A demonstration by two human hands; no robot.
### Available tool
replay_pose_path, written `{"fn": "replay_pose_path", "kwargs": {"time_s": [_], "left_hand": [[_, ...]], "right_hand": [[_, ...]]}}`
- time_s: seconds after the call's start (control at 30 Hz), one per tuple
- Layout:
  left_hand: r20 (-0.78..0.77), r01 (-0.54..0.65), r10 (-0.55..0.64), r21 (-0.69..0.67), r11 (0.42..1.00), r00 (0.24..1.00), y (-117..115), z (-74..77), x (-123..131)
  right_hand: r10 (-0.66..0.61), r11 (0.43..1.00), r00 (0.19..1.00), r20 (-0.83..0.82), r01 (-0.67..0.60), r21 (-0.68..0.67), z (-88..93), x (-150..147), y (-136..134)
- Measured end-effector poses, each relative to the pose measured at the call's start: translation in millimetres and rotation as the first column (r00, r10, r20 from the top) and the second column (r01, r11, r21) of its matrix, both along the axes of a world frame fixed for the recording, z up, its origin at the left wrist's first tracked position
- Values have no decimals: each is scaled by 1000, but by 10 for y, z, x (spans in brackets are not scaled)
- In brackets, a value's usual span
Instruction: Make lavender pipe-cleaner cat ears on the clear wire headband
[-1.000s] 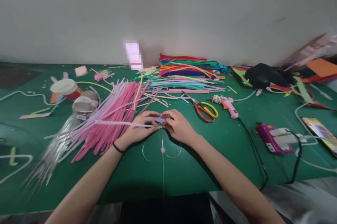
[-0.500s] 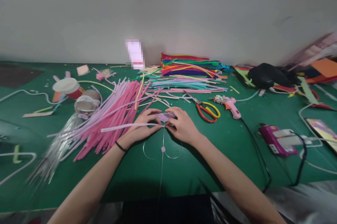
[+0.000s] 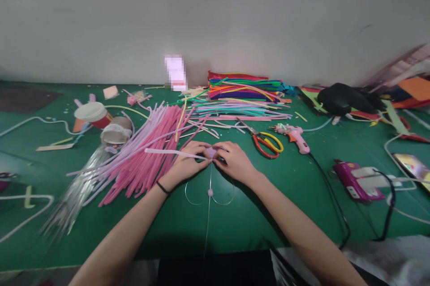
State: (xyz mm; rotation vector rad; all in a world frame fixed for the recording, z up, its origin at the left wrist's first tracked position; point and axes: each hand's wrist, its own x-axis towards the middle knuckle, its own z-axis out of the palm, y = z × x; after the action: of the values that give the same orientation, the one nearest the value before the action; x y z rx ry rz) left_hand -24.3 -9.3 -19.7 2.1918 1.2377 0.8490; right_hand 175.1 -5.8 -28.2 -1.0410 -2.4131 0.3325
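Observation:
Both hands meet over a small light purple piece [image 3: 211,152] near the middle of the table. My left hand [image 3: 190,160] pinches its left side, and a pale purple pipe cleaner [image 3: 161,151] sticks out leftward from those fingers. Closed on the right side of the same piece is my right hand [image 3: 234,159]. A thin wire [image 3: 208,214] runs from the fingertips down toward the table's front edge, with a small purple ball [image 3: 210,192] on it and curved wire loops at either side. The fingers partly hide the purple piece.
Pink pipe cleaners [image 3: 148,156] lie left of the hands, near a tipped cup [image 3: 116,134]. Coloured bundles [image 3: 245,87] are at the back. Scissors [image 3: 265,143], a pink glue gun [image 3: 297,138] and a purple power strip [image 3: 356,181] stand to the right.
The loose end of the pale pipe cleaner has swung up and to the right. Less of the purple piece shows between my fingers. The whole view has shifted slightly.

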Motion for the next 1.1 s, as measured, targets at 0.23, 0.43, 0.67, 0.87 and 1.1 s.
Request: {"fn": "replay_pose_path", "kwargs": {"time_s": [0.23, 0.43, 0.67, 0.87, 1.1], "left_hand": [[57, -44, 43, 17, 999, 997, 8, -77, -1], [77, -116, 112, 50, 992, 991, -23, -87, 27], [326, -165, 222, -195, 967, 919, 24, -75, -25], [274, -61, 186, -408, 911, 944, 35, 53, -145], [306, -21, 196, -494, 869, 932, 30, 90, -160]], "right_hand": [[-16, 1000, 999, -32, 16, -17, -2, 9, 12], [-21, 999, 997, -78, 24, 44, -35, 9, 33], [-1, 989, 982, -189, 29, 147, 1, 9, 1], [-19, 999, 967, -256, 30, 42, 22, 4, -28], [-283, 886, 852, -440, 57, -459, -19, 26, -23]]}}
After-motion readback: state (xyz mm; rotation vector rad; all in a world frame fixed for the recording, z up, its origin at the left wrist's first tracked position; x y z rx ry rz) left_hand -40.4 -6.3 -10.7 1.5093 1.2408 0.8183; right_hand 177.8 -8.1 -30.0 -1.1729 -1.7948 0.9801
